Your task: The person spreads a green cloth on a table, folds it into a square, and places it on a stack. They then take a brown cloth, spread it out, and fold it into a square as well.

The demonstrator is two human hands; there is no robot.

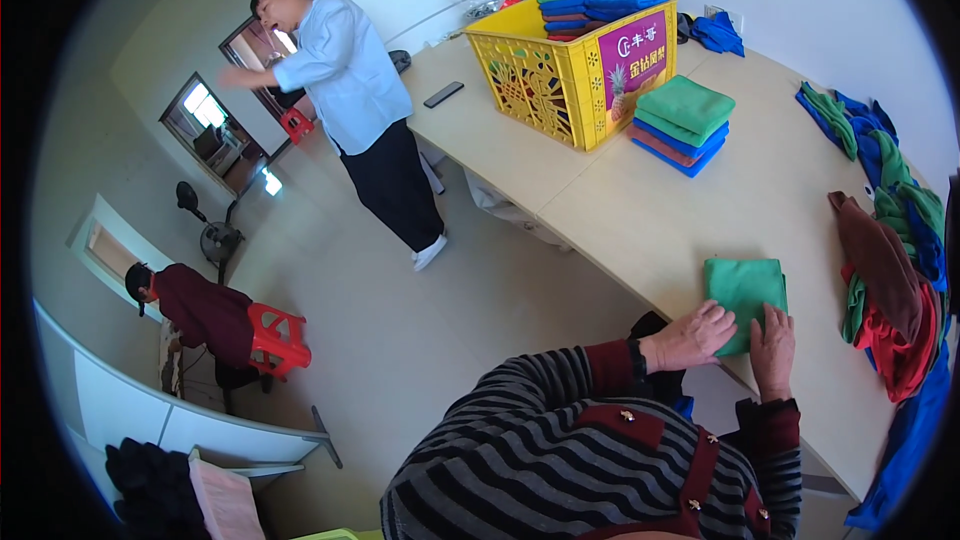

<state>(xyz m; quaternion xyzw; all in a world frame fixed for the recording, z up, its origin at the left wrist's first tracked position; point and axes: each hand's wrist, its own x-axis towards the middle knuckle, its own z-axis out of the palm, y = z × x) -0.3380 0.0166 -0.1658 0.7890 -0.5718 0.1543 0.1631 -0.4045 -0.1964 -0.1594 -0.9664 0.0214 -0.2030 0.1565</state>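
Observation:
A folded green cloth (744, 285) lies near the front edge of the table. At its left lower edge, the bent fingers of my left hand (692, 336) are closed on the fabric. My right hand (773, 348) grips the right lower edge, with thumb and fingers against the cloth. Farther up the table is a neat stack of folded cloths (686, 112), green on top with blue and brown layers below. To the right, a loose heap of crumpled cloths (890, 255) in green, blue, brown and red runs along the table's far side.
A yellow plastic crate (545, 90) filled with folded cloths stands on the pale table (620, 205). Near it lie a dark phone (444, 94) and a blue cloth (717, 34). One person (350, 90) stands beyond the table; another sits on a red stool (277, 338).

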